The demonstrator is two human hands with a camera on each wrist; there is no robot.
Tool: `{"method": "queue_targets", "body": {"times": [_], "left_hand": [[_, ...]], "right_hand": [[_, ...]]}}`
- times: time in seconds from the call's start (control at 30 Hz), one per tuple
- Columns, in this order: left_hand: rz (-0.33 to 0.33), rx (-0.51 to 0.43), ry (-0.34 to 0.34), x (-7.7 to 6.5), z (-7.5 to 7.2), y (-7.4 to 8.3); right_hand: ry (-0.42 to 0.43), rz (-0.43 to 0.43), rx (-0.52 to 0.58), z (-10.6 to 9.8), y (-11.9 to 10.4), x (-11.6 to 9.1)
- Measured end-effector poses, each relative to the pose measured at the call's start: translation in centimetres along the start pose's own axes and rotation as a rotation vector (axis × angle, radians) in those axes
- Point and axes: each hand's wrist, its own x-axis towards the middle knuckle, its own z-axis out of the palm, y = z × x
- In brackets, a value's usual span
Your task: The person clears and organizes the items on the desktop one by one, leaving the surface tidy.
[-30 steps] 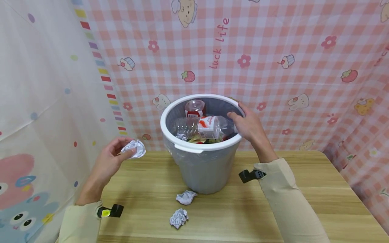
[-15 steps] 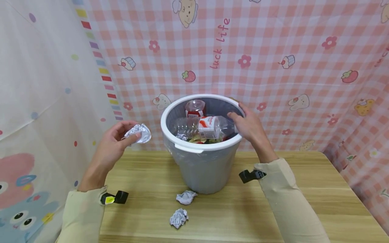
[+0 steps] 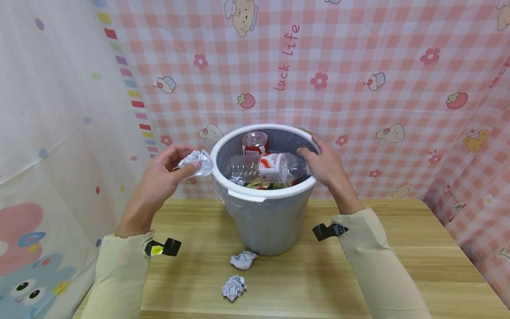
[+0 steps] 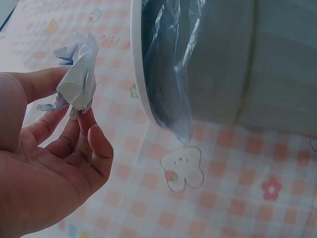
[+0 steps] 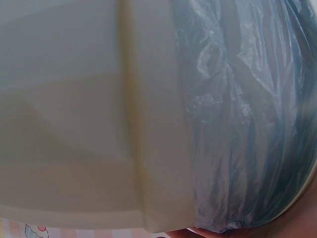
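My left hand (image 3: 161, 177) pinches a crumpled ball of white paper (image 3: 203, 164) between thumb and fingers, right beside the left rim of a grey trash can (image 3: 271, 226). In the left wrist view this paper ball (image 4: 79, 79) sits a short way off the rim. On the can's opposite side, my right hand (image 3: 328, 166) grips the white rim, its thumb on the inner side. A clear plastic bottle (image 3: 275, 167) with a red-and-white label lies across the inside, and a second bottle (image 3: 255, 141) rests behind it. Under them show some crumpled paper and greenish scraps.
Two more crumpled paper balls lie on the wooden table (image 3: 390, 266): one (image 3: 244, 260) near the can's foot, another (image 3: 234, 288) closer to me. A thin bluish plastic liner (image 5: 233, 124) hangs over the can's outside. A pink checked curtain (image 3: 338, 57) hangs behind.
My left hand has risen and moved right with the paper ball, from above the table's left side to the can's rim. The right hand has stayed on the rim.
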Motion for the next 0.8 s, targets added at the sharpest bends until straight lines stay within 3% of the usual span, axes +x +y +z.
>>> {"method": "queue_targets", "body": {"times": [0.4, 0.8], "left_hand": [[0.027, -0.034, -0.048, 2.0, 2.9, 1.6], [0.024, -0.028, -0.105, 3.2, 5.2, 2.2]], "right_hand": [[-0.006, -0.003, 0.002, 0.0, 0.1, 0.0], [-0.005, -0.012, 0.001, 0.0, 0.0, 0.0]]}}
